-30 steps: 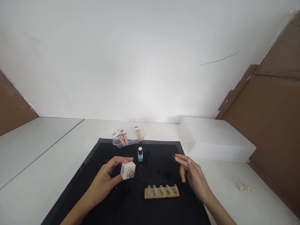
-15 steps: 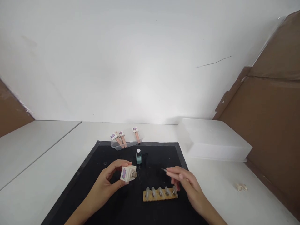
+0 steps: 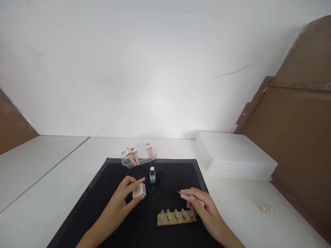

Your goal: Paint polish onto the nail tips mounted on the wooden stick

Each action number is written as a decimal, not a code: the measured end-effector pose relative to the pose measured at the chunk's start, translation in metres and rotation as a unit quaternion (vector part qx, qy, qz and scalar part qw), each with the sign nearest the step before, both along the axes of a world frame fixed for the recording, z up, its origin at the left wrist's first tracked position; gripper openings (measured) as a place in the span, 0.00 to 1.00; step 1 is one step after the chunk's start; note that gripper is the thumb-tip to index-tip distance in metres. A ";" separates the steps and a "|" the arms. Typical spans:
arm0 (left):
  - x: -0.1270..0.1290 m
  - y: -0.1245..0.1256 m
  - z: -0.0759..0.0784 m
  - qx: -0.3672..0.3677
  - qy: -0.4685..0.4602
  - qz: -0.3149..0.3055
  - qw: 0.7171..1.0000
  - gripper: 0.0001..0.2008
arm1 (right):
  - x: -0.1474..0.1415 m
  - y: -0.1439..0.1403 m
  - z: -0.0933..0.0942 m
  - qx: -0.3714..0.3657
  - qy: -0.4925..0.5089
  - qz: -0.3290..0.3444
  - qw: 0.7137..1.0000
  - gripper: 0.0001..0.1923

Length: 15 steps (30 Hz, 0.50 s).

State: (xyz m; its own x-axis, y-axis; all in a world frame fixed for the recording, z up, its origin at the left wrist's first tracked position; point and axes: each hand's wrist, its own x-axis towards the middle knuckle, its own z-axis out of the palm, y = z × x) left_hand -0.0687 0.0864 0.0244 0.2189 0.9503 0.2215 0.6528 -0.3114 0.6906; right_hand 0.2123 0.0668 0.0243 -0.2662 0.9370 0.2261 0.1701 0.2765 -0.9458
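A black mat covers the lower middle of the white counter. At the mat's far edge sits a clear tray with three labelled sticks, and just in front of it stands a small teal bottle. A frosted plastic box rests at mid right. The left hand is closed around a cream square bottle, just below and left of the teal bottle. The right hand pinches a thin brush, its tip pointing left, directly above the right end of a wooden strip holding a row of clear nail tips.
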 end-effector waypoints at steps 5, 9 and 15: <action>0.000 0.002 -0.008 0.019 0.076 0.015 0.997 0.20 | 0.000 0.005 -0.002 -0.017 0.003 -0.020 1.000 0.16; -0.002 0.003 -0.008 0.024 0.072 0.026 0.997 0.20 | 0.002 0.008 -0.005 -0.031 0.010 -0.046 0.998 0.18; -0.010 0.005 -0.005 -0.016 0.086 0.020 0.996 0.20 | 0.000 0.007 -0.006 -0.041 0.012 -0.048 0.998 0.19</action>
State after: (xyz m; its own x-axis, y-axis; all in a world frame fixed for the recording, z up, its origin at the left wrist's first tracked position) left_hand -0.0784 0.0911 0.0199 0.2126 0.9652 0.1525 0.7739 -0.2616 0.5767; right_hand 0.2123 0.0733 0.0185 -0.1701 0.9734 0.1533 0.1692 0.1821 -0.9686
